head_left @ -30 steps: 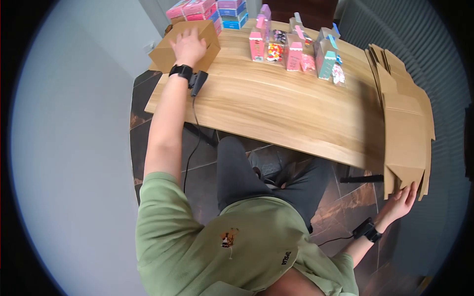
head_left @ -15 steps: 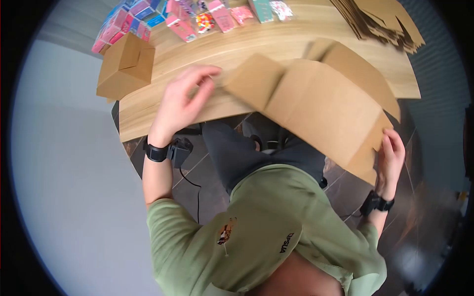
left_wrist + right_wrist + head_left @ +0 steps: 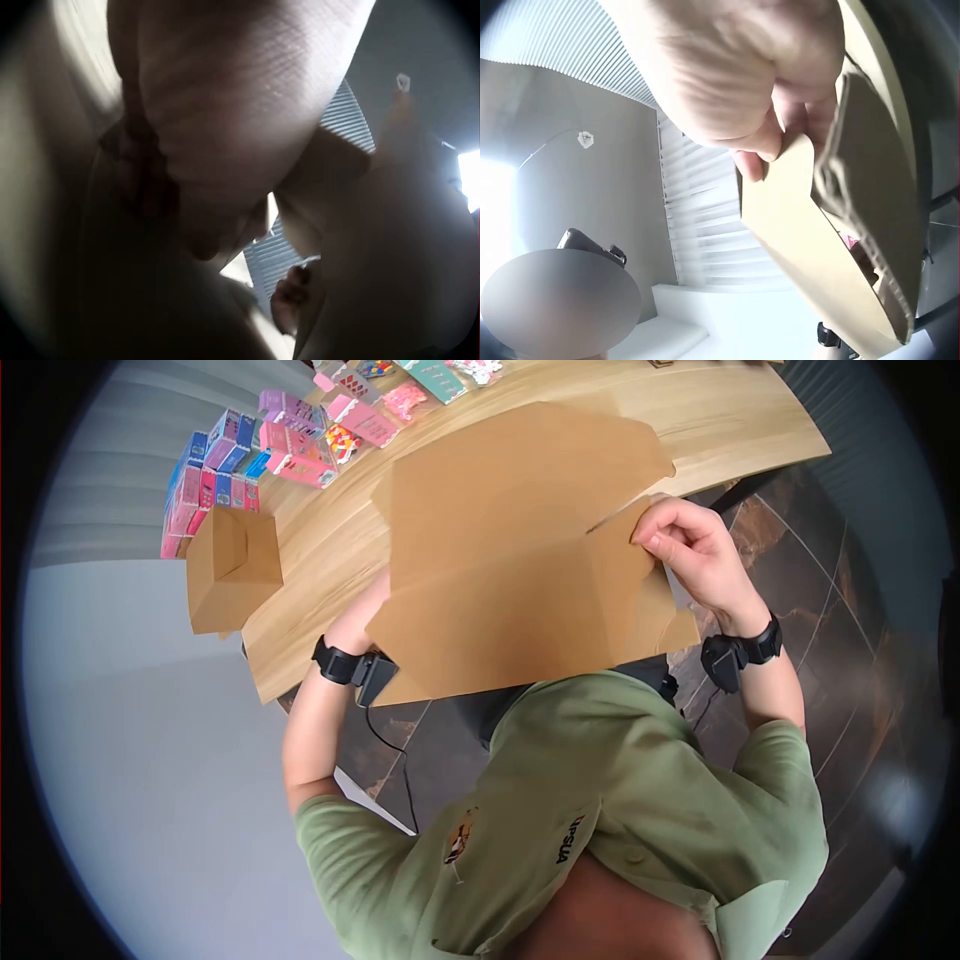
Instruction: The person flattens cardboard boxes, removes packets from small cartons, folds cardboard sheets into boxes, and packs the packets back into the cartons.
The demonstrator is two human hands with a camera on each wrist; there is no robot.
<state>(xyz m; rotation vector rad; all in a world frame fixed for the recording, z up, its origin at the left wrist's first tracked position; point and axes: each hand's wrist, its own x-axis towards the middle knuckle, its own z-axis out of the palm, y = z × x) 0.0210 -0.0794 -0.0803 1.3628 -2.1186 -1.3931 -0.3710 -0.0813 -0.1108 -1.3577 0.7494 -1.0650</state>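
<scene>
A large unfolded cardboard box [image 3: 500,560] is held over the table's front edge and the person's lap, its broad brown panels filling the middle of the head view. At its right side, the right hand [image 3: 700,550] pinches a small flap between thumb and fingers. The right wrist view shows this flap [image 3: 784,202] in the fingertips, with a gap between it and another panel [image 3: 877,180]. The left hand [image 3: 372,605] reaches behind the box's left edge, which hides its fingers in the head view. Its palm [image 3: 225,97] shows in the left wrist view, where the fingers are too dark to make out.
A folded-up cardboard box [image 3: 235,565] stands at the wooden table's [image 3: 730,440] left end. Behind it are stacked pink and blue boxes [image 3: 205,495]. Pink gift boxes [image 3: 300,455] and small bags of colourful pieces [image 3: 343,444] line the far side. Dark floor tiles [image 3: 800,620] lie at right.
The right hand has brought the flat cardboard from the table's right end to the middle. The left hand has left the folded-up box and moved behind the cardboard. The head view has turned right.
</scene>
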